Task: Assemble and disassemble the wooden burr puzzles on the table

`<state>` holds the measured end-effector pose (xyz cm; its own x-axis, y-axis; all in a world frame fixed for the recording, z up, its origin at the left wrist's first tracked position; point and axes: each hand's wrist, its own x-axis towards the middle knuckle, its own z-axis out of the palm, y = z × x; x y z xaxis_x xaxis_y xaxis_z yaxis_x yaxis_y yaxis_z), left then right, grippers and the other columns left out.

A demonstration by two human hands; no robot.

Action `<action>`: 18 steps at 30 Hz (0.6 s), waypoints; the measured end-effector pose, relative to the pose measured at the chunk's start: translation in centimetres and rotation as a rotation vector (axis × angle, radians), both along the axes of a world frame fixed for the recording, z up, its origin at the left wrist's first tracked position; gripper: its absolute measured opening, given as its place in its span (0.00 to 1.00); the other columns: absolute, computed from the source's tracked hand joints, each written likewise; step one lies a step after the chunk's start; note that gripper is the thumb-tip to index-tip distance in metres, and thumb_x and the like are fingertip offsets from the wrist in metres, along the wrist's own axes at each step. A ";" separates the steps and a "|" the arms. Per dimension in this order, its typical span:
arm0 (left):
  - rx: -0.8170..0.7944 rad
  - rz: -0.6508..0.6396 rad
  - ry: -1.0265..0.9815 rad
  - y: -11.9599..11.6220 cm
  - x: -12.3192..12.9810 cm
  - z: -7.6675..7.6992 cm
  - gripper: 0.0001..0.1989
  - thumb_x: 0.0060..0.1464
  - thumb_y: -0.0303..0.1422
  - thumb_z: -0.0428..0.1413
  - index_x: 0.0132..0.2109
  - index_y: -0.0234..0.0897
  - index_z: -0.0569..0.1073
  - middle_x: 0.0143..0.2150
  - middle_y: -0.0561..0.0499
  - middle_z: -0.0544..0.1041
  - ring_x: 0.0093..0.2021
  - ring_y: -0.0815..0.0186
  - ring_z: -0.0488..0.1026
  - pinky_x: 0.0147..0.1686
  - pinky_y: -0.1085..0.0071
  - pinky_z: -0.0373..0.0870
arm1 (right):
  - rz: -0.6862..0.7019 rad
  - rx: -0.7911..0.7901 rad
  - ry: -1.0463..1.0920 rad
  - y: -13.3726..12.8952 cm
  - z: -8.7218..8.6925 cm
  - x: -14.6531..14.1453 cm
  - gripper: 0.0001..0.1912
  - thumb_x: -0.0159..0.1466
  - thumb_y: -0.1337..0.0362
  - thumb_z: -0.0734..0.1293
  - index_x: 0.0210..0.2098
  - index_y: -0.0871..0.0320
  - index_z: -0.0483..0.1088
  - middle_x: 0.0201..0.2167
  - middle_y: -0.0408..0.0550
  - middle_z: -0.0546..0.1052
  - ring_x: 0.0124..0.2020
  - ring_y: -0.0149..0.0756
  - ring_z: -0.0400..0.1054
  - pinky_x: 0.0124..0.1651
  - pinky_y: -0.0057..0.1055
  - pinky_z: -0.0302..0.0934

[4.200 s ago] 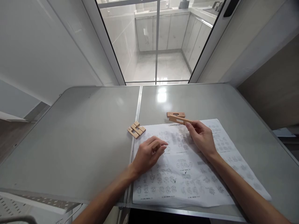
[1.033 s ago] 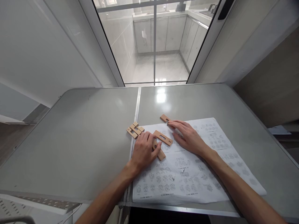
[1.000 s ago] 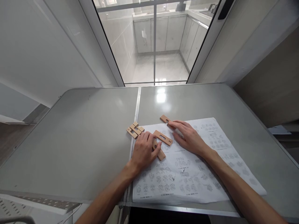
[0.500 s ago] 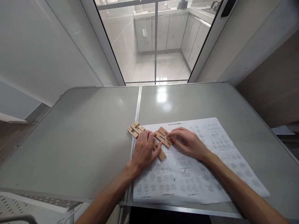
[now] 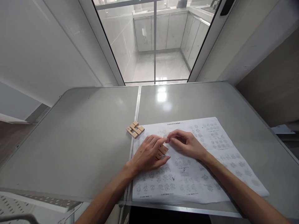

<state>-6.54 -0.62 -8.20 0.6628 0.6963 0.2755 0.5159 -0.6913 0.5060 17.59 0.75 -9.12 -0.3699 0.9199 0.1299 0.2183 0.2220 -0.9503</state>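
Observation:
My left hand [image 5: 151,152] lies over numbered wooden puzzle pieces [image 5: 163,151], its fingers on the far side and its thumb on the near side. The marks 1 and 2 show between them, and the rest is hidden under the palm. My right hand [image 5: 185,143] rests on the printed sheet [image 5: 198,177], thumb and fingertips drawn together close to the left fingertips. Whether anything sits in that pinch cannot be made out. Left of the hands, an interlocked group of light wooden pieces [image 5: 135,129] lies at the sheet's corner.
The sheet carries rows of small line drawings and covers the near right part of a grey folding table [image 5: 93,140]. A metal seam [image 5: 138,102] runs across the tabletop. Beyond the far edge stands a glass door [image 5: 155,43].
The wooden pieces that lay spread between my hands are now together, mostly covered by my left hand, which has shifted right. My right fingers have come off the marked piece.

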 end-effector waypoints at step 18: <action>0.141 0.400 0.100 -2.0 -1.5 -0.4 0.14 0.64 0.30 0.62 0.54 0.39 0.68 0.49 0.45 0.78 0.52 0.52 0.72 0.54 0.54 0.71 | 0.054 -0.098 0.038 0.0 0.1 -0.2 0.07 0.72 0.63 0.66 0.46 0.52 0.77 0.40 0.47 0.87 0.42 0.42 0.80 0.46 0.39 0.71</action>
